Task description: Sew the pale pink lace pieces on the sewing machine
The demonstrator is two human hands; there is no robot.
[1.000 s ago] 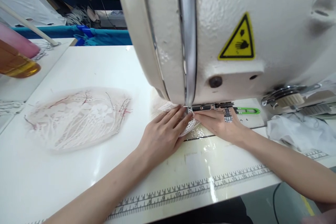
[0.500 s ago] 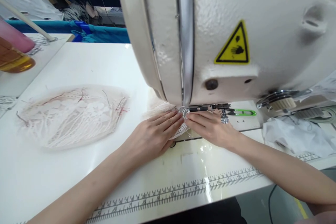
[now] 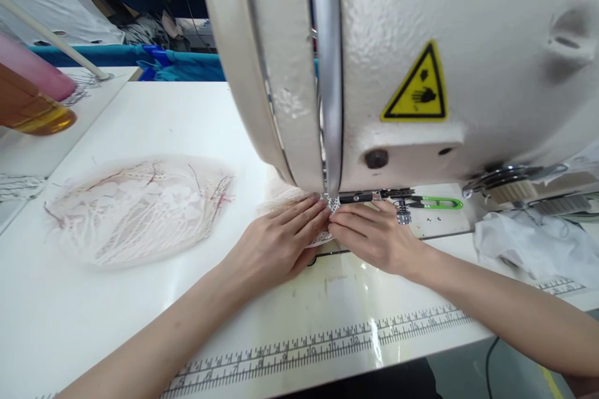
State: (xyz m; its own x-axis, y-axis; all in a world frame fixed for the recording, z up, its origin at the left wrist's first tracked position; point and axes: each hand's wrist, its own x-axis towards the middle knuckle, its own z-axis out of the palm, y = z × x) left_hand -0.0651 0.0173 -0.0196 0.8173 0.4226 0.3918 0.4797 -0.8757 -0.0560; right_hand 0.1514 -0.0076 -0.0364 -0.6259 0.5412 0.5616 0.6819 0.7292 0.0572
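Lace (image 3: 334, 204) lies beneath the machine (image 3: 369, 75), apparently mid-seam, finished length hidden, the left hand (image 3: 276, 240) flat upon it, the right hand (image 3: 374, 237) at its edge, grip unclear, a second piece (image 3: 140, 218) aside on the desk (image 3: 196, 112).

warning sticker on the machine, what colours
Yellow warning sticker with black border and symbols, shown best in the head view.

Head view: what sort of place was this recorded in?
Most likely a sewing workshop: a large sewing machine fills the upper right, a piece of lacy fabric lies on the white table, and a ruler scale runs along the front edge.
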